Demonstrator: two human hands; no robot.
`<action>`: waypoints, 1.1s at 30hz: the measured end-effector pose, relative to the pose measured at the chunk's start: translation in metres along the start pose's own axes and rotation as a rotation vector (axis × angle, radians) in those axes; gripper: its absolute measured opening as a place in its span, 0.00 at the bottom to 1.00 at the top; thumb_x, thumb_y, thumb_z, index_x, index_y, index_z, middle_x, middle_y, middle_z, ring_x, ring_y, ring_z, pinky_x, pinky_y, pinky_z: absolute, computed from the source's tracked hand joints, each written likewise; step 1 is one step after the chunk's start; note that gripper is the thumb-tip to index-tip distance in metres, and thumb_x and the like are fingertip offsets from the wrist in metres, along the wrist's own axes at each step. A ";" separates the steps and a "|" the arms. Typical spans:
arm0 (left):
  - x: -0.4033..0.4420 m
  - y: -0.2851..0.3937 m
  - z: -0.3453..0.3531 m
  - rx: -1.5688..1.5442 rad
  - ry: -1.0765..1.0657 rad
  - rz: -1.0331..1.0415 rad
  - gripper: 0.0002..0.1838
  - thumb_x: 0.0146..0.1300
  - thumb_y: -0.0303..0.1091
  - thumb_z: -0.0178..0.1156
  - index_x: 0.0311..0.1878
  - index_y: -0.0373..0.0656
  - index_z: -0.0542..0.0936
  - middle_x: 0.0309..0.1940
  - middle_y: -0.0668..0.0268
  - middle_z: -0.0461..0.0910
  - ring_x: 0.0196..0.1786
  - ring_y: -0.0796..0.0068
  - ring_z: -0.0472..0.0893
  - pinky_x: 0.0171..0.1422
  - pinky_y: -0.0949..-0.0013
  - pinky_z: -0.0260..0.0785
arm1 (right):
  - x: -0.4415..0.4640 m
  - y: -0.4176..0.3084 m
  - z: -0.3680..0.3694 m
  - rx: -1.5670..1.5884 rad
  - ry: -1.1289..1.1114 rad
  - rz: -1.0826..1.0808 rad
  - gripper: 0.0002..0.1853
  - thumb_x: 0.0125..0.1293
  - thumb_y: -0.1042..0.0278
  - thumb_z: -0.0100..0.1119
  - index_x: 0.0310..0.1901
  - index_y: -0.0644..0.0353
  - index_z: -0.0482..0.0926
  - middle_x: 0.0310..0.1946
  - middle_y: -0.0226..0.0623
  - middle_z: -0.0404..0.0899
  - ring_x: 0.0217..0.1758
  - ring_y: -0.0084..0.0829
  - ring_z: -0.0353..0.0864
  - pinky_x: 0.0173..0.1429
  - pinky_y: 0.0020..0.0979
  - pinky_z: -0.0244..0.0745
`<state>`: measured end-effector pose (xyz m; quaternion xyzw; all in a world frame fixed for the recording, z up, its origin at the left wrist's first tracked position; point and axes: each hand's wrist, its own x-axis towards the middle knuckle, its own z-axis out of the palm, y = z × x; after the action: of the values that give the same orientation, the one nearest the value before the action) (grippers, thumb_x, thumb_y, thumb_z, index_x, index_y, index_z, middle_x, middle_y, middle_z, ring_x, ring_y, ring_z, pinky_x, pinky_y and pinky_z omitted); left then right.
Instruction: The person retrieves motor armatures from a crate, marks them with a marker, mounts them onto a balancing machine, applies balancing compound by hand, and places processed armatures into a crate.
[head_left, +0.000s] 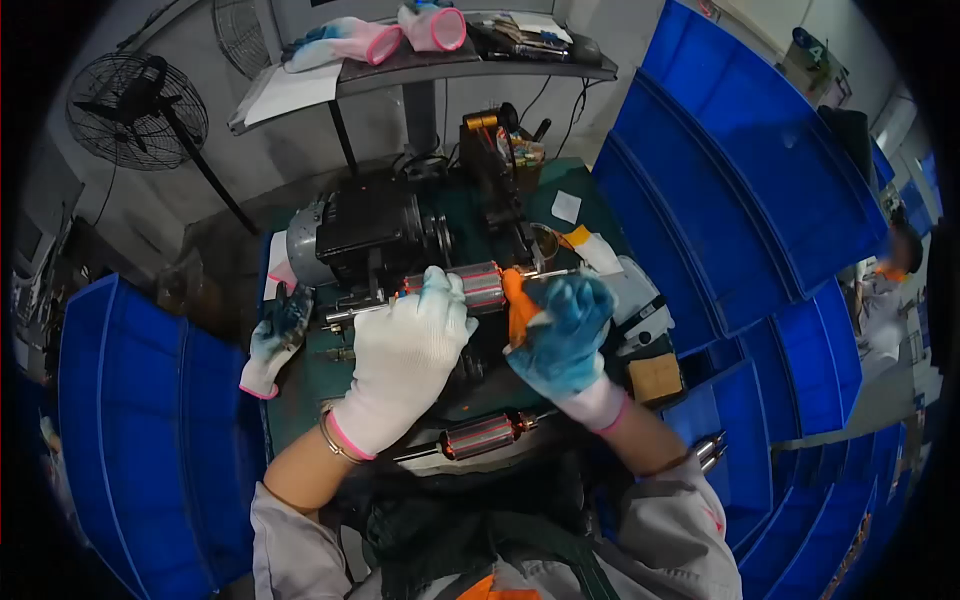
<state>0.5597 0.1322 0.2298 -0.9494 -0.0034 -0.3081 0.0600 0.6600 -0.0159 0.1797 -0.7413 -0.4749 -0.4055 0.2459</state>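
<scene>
A motor armature (484, 287) with a striped core and a long shaft lies level across the machine on the bench. My left hand (400, 360), in a white knit glove, is closed over the left part of its core. At the armature's right end, my right hand (566, 335) wears a blue-coated glove and pinches an orange cloth (519, 308) against it. Part of the shaft is hidden behind my gloves. Closer to my body, a second armature (480, 437) rests along the bench's front edge. A grey and black electric motor (365, 235) stands behind my left hand.
Blue bins (740, 150) rise on the right, with another blue bin (125, 430) at left. A stained glove (272, 345) lies on the bench's left side. A tan block (655, 378) sits at right. Gloves (345, 42) lie on the shelf above; a fan (135, 105) stands behind.
</scene>
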 end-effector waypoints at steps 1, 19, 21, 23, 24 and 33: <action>-0.001 0.001 0.000 0.014 0.000 -0.017 0.22 0.38 0.38 0.67 0.39 0.40 0.77 0.38 0.62 0.78 0.26 0.71 0.77 0.24 0.70 0.66 | -0.019 -0.001 0.015 -0.054 -0.108 0.012 0.39 0.42 0.58 0.59 0.58 0.61 0.57 0.52 0.41 0.63 0.54 0.43 0.62 0.57 0.46 0.54; -0.067 0.032 -0.047 -1.716 -0.409 -0.226 0.10 0.56 0.30 0.52 0.30 0.31 0.75 0.28 0.57 0.71 0.30 0.64 0.74 0.35 0.69 0.66 | 0.013 -0.033 -0.088 0.949 -0.520 -0.116 0.22 0.40 0.75 0.66 0.42 0.57 0.77 0.35 0.35 0.77 0.31 0.36 0.74 0.42 0.32 0.69; -0.075 0.024 -0.041 -1.507 -0.356 0.017 0.14 0.50 0.28 0.55 0.42 0.38 0.77 0.49 0.49 0.70 0.47 0.54 0.73 0.51 0.61 0.65 | 0.017 -0.046 -0.068 1.268 -0.457 0.071 0.11 0.46 0.75 0.58 0.35 0.59 0.75 0.30 0.37 0.73 0.32 0.36 0.72 0.42 0.33 0.66; -0.079 0.022 -0.040 -1.354 -0.216 -0.040 0.20 0.47 0.30 0.58 0.48 0.41 0.74 0.54 0.47 0.65 0.52 0.51 0.70 0.55 0.59 0.63 | 0.050 -0.042 -0.047 1.278 -0.488 0.128 0.02 0.52 0.77 0.52 0.29 0.61 0.70 0.27 0.38 0.70 0.30 0.35 0.72 0.39 0.30 0.66; -0.080 0.019 -0.041 -1.182 -0.094 -0.081 0.28 0.45 0.32 0.61 0.54 0.45 0.71 0.59 0.45 0.60 0.56 0.47 0.67 0.60 0.57 0.60 | 0.056 -0.031 -0.023 1.214 -0.485 0.104 0.03 0.54 0.80 0.49 0.31 0.63 0.70 0.28 0.38 0.69 0.29 0.35 0.71 0.36 0.27 0.66; -0.072 0.035 0.003 -0.694 0.002 -0.426 0.38 0.45 0.46 0.64 0.56 0.31 0.65 0.59 0.36 0.58 0.33 0.55 0.79 0.29 0.67 0.73 | 0.108 -0.022 0.032 1.052 -0.756 0.371 0.09 0.56 0.79 0.57 0.40 0.61 0.81 0.35 0.36 0.77 0.43 0.27 0.76 0.48 0.24 0.70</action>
<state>0.5043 0.1002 0.1809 -0.8911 -0.0958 -0.2975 -0.3291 0.6753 0.0716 0.2516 -0.6830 -0.5274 0.2163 0.4567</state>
